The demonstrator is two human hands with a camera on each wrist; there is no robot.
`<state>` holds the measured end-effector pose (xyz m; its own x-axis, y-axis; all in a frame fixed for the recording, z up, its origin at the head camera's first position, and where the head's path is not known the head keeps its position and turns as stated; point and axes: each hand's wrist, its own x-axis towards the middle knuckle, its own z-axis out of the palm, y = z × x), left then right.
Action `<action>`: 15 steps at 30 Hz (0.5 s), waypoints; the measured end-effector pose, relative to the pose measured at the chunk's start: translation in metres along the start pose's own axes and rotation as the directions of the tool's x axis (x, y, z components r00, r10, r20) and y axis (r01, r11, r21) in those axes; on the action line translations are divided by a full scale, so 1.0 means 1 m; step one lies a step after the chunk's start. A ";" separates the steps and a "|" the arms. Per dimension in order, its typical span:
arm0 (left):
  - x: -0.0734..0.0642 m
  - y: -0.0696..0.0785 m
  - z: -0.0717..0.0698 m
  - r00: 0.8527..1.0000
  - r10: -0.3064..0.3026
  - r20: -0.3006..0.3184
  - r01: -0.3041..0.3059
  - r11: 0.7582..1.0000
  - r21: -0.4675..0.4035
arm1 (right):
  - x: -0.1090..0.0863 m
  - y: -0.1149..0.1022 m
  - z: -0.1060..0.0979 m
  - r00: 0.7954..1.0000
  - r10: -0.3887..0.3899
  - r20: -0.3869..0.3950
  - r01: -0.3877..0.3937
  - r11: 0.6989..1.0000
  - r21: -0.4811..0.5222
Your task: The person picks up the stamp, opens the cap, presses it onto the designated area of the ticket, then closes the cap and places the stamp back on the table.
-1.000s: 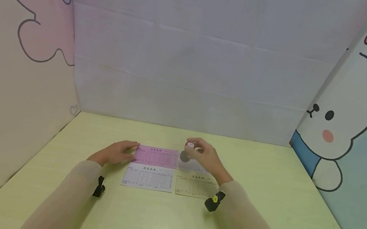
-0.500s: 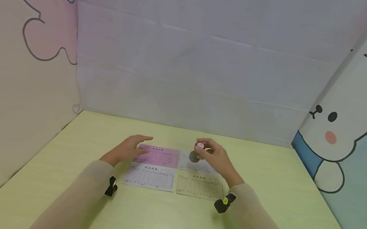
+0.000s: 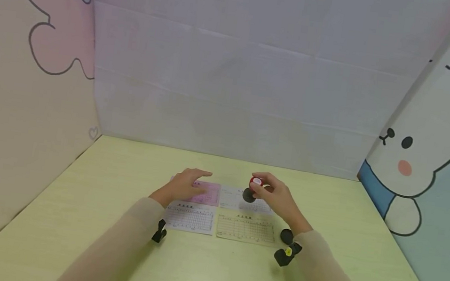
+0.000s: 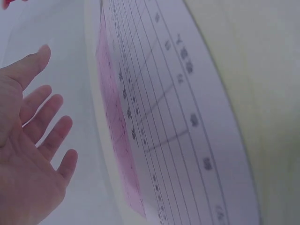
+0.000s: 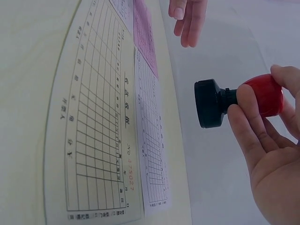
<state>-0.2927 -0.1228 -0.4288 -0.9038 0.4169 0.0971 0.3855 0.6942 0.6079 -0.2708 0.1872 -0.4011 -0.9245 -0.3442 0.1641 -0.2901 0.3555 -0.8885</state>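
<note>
My right hand (image 3: 279, 199) grips a stamp (image 5: 264, 93) by its rounded red handle, thumb and fingers around it. The stamp's black round base (image 5: 209, 104) is above the white form (image 3: 229, 200) at the back right, apart from the paper. My left hand (image 3: 182, 186) hovers over the pink form (image 3: 210, 195) at the back left, fingers spread and holding nothing; it covers part of that sheet. In front lie another white form (image 3: 193, 218) on the left and a pale yellow form (image 3: 245, 228) on the right.
A black round piece (image 3: 287, 236) lies on the table (image 3: 208, 271) beside the right wrist, partly hidden by the sleeve. A white cloth wall (image 3: 231, 89) stands behind, with printed cartoon panels at either side.
My left hand has left the pink form's left edge and moved right above it. My right hand has shifted right with the stamp. The black round piece has come into sight.
</note>
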 end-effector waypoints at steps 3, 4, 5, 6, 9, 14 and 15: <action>0.005 0.008 0.006 1.000 -0.001 0.032 0.001 1.000 0.000 | -0.005 0.000 -0.005 1.000 -0.007 -0.007 0.007 1.000 -0.017; 0.006 0.011 0.008 0.999 -0.005 0.043 0.005 1.000 0.005 | -0.007 0.000 -0.006 1.000 -0.008 -0.009 0.008 1.000 -0.022; 0.007 0.013 0.010 0.999 -0.006 0.052 0.005 1.000 0.018 | -0.008 0.001 -0.007 1.000 -0.009 -0.011 0.009 1.000 -0.029; 0.009 0.014 0.012 0.998 -0.002 0.058 0.000 0.999 0.035 | -0.009 0.001 -0.009 1.000 -0.008 -0.012 0.008 1.000 -0.030; 0.013 0.016 0.018 0.997 0.005 0.076 -0.011 0.997 0.081 | -0.013 0.005 -0.013 1.000 -0.003 -0.016 0.003 0.999 -0.034; 0.021 0.015 0.029 0.996 0.014 0.093 -0.028 0.989 0.148 | -0.017 0.009 -0.019 1.000 0.001 -0.031 -0.002 0.999 -0.040; 0.022 0.015 0.030 0.995 0.015 0.098 -0.030 0.987 0.159 | -0.018 0.010 -0.020 0.999 0.002 -0.033 -0.003 0.999 -0.042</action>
<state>-0.3012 -0.0852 -0.4414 -0.8755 0.4823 0.0287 0.4374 0.7659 0.4712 -0.2617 0.2141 -0.4041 -0.9326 -0.3146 0.1768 -0.2976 0.3931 -0.8700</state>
